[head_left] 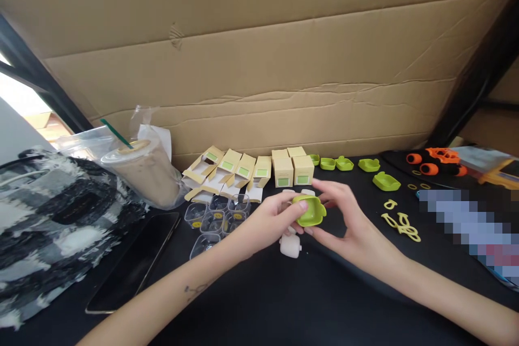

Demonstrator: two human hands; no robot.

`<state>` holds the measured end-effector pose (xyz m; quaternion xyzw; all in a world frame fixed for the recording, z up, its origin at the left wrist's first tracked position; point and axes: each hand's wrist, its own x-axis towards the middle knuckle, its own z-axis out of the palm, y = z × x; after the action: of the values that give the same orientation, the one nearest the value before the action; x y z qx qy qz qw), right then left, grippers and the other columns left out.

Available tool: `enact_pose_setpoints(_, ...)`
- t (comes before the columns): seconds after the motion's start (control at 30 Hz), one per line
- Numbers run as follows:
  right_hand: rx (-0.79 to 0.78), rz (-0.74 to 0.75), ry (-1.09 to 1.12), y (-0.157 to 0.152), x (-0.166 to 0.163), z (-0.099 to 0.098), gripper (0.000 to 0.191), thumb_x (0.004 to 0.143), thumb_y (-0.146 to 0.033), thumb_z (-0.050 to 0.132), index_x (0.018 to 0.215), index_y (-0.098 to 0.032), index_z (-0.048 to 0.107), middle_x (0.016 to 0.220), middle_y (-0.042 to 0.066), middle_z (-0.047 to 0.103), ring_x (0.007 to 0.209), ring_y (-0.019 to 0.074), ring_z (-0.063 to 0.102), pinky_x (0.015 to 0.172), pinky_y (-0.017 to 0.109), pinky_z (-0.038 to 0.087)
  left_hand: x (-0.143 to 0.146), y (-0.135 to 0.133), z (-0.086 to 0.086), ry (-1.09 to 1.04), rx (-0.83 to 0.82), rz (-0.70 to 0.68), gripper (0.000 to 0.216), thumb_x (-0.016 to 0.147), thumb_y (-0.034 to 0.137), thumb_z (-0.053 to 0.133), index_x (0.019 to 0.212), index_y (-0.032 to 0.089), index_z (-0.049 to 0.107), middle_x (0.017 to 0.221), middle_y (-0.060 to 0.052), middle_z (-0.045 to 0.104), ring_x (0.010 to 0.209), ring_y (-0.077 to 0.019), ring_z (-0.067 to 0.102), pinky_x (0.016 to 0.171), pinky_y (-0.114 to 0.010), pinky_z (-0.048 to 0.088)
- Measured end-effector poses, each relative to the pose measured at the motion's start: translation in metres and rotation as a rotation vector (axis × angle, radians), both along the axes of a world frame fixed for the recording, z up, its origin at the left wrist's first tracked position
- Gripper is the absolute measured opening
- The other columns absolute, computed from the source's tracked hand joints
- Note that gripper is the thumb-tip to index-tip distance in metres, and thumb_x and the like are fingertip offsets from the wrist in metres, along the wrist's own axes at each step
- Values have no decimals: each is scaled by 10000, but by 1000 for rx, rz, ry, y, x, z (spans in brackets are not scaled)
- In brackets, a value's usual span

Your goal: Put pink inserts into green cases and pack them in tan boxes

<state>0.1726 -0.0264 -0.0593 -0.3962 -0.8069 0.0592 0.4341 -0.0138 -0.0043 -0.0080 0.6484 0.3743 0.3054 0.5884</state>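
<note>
My left hand [271, 221] and my right hand [344, 216] meet over the middle of the black table, and both pinch a small green plastic shell [311, 211], held hollow side up. Just below the hands a white plastic piece [290, 246] lies on the table. Behind them stand small cream cardboard boxes with green labels [292, 171], some closed and some lying open [227, 173]. More green shells [368, 165] lie to the right of the boxes. Several clear plastic trays [214, 216] sit to the left of my left hand.
A lidded iced drink in a plastic bag [140, 170] and a black-and-white bag [48, 227] stand at the left, a dark phone [135, 262] lying beside them. Yellow rubber rings [401, 223] and orange-and-black parts [436, 161] lie at the right. A cardboard wall [259, 65] closes the back.
</note>
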Motion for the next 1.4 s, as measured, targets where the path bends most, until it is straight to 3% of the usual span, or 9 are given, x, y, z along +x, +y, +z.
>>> enact_pose_setpoints(0.17, 37, 101, -204, -3, -6, 0, 166, 851, -170, 583, 994, -236, 529, 880, 24, 593, 793, 187, 610, 686, 315, 528, -9, 9, 8, -316, -157, 87, 240, 811, 278, 667, 1009, 166, 592, 879, -20, 627, 751, -118, 576, 652, -237, 415)
enact_pose_setpoints(0.33, 42, 207, -406, -8, -16, -7, 299, 807, -202, 654, 1093, -173, 576, 956, 95, 671, 866, 273, 653, 718, 400, 521, -10, 15, 1, -463, -345, 152, 222, 795, 142, 663, 989, 182, 563, 918, -23, 629, 824, -131, 610, 768, -265, 436)
enact_pose_setpoints(0.43, 27, 210, -403, -9, -19, -13, 208, 819, -152, 612, 1020, -165, 561, 949, 101, 666, 862, 254, 655, 720, 384, 528, -7, 16, -5, -478, -356, 161, 221, 824, 146, 643, 1025, 183, 560, 939, -32, 634, 859, -137, 616, 854, -291, 443)
enact_pose_setpoints(0.57, 21, 247, -347, -11, -19, -19, 182, 775, -88, 553, 930, -180, 524, 937, 86, 637, 805, 205, 634, 686, 326, 534, -4, 13, -6, -544, -400, 149, 105, 897, 235, 568, 967, 161, 592, 916, -36, 627, 889, -135, 601, 934, -312, 446)
enact_pose_setpoints(0.77, -39, 374, -201, -14, -8, -10, 566, 662, -37, 531, 1194, -229, 507, 940, 41, 536, 753, 153, 570, 635, 253, 522, -4, 5, -3, -494, -450, 113, 206, 897, 179, 550, 1100, 165, 582, 964, -62, 668, 922, -165, 639, 978, -348, 429)
enact_pose_setpoints(0.9, -117, 374, 91, -9, 4, 7, 489, 716, -42, 572, 1149, -263, 520, 1038, 53, 490, 947, 179, 565, 813, 286, 523, -3, 2, -5, -391, -450, 149, 333, 900, 213, 553, 1230, 182, 519, 1027, -97, 684, 896, -202, 664, 941, -396, 442)
enact_pose_setpoints(1.07, -260, 336, 374, -2, 7, 7, 405, 838, -112, 586, 1164, -333, 489, 1089, 22, 518, 978, 156, 600, 846, 266, 541, 0, -1, -6, -410, -443, 135, 358, 866, 165, 604, 1210, 193, 509, 1085, -78, 669, 949, -175, 645, 977, -370, 431)
enact_pose_setpoints(1.2, -278, 211, 424, 0, 5, 2, 397, 841, -177, 640, 1164, -335, 472, 1090, 6, 558, 954, 152, 618, 839, 271, 551, 0, -3, -8, -447, -389, 160, 352, 813, 110, 656, 1127, 197, 522, 1093, -54, 650, 1018, -171, 618, 1005, -356, 429)
enact_pose_setpoints(1.4, -292, 112, 380, 1, 6, 5, 289, 858, -253, 639, 1116, -323, 531, 1062, -7, 620, 929, 159, 616, 840, 304, 540, -1, -6, -11, -329, -342, 137, 539, 761, 154, 718, 1246, 213, 489, 1152, -75, 607, 1088, -215, 576, 950, -365, 445)
